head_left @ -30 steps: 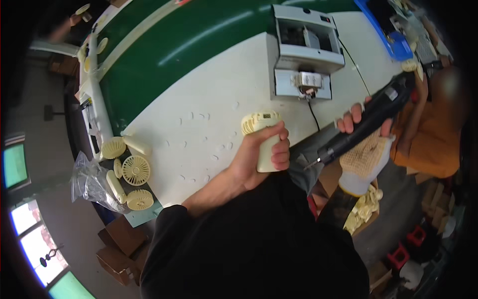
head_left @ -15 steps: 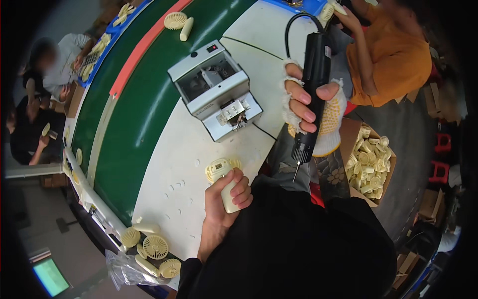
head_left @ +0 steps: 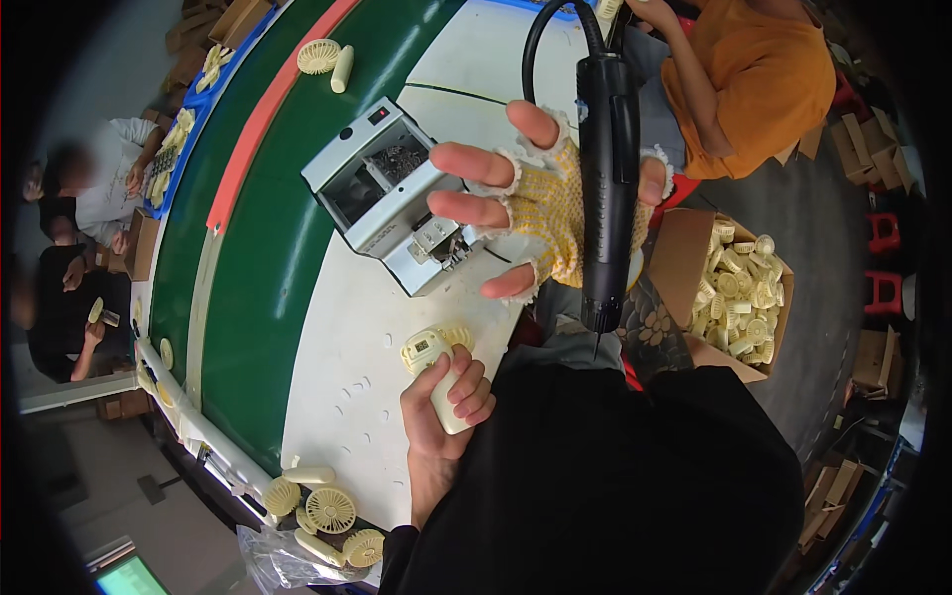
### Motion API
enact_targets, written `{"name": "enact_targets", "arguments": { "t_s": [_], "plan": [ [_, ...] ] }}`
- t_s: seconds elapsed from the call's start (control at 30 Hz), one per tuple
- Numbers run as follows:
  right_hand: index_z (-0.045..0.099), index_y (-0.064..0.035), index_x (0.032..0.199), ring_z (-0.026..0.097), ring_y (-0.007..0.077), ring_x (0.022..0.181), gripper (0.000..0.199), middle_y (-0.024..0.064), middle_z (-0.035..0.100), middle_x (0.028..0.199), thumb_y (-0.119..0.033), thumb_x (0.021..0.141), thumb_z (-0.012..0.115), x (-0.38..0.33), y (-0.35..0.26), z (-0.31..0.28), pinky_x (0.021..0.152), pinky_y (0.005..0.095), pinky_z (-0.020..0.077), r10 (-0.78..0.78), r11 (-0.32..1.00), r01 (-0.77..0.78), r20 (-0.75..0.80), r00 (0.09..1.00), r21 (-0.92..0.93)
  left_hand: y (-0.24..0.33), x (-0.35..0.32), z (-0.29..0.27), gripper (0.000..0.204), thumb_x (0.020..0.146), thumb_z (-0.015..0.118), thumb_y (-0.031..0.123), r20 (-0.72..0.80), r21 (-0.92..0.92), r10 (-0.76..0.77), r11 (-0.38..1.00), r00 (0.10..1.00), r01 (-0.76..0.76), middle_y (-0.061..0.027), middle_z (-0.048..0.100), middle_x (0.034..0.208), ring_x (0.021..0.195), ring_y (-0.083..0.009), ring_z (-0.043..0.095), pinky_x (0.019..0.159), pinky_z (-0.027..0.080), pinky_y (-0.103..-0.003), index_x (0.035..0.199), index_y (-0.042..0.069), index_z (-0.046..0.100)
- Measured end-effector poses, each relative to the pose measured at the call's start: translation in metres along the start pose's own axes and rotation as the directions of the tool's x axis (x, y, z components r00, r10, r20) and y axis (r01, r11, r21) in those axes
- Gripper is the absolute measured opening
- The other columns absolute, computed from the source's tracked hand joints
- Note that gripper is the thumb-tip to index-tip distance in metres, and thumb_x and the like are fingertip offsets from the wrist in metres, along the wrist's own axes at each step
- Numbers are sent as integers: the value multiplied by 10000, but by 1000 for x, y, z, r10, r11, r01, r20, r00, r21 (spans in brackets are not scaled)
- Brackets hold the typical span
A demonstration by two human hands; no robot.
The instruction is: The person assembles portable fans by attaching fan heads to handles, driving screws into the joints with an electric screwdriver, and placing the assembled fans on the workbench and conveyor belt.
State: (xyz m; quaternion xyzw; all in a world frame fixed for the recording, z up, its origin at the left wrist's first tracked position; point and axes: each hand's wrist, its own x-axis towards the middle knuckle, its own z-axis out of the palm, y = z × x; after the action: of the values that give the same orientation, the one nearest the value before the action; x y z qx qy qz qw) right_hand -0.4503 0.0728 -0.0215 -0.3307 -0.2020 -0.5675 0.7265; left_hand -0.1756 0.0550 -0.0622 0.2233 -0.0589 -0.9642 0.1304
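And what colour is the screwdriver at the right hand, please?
The screwdriver is black, seen best in the head view.

The left hand (head_left: 443, 416) hid part of the fan (head_left: 448, 409), whose display (head_left: 421, 346) was too small to read. The screwdriver (head_left: 608, 188) covered part of the right hand (head_left: 557, 203), which hid a corner of the machine (head_left: 399, 211). The top edge cut off the cable (head_left: 536, 45) and a co-worker's (head_left: 759, 94) head. Pale bits on the counter (head_left: 327, 407) were too small to identify.

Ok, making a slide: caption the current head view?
Left hand gripping cream handheld fan; gloved right hand spread behind black power screwdriver.
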Motion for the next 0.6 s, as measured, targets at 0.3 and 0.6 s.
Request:
{"name": "enact_targets", "arguments": {
  "t_s": [0.3, 0.6],
  "plan": [
    [243, -300, 1548, -91, 332, 1508, 955, 151, -114, 1626, -239, 760, 778, 15, 15, -1, 1126, 706, 172, -94, 995, 93, -21, 995, -40, 1, 1, -5, 233, 986, 491, 283, 17, 16, 2, 1000, 1000, -2, 25, 397, 630, 495, -92, 374, 443, 342, -243, 886, 75, 454],
    [267, -303, 1543, -83, 365, 1506, 967, 236, -96, 1610, -338, 727, 784, 22, 22, 2, 1146, 676, 124, -202, 964, 180, -96, 975, -195, 1, -4, -10, 236, 984, 492, 286, 46, 20, -3, 1000, 999, 2, 24, 401, 626, 488, -93, 375, 438, 343, -248, 883, 75, 456]
  ]
}}
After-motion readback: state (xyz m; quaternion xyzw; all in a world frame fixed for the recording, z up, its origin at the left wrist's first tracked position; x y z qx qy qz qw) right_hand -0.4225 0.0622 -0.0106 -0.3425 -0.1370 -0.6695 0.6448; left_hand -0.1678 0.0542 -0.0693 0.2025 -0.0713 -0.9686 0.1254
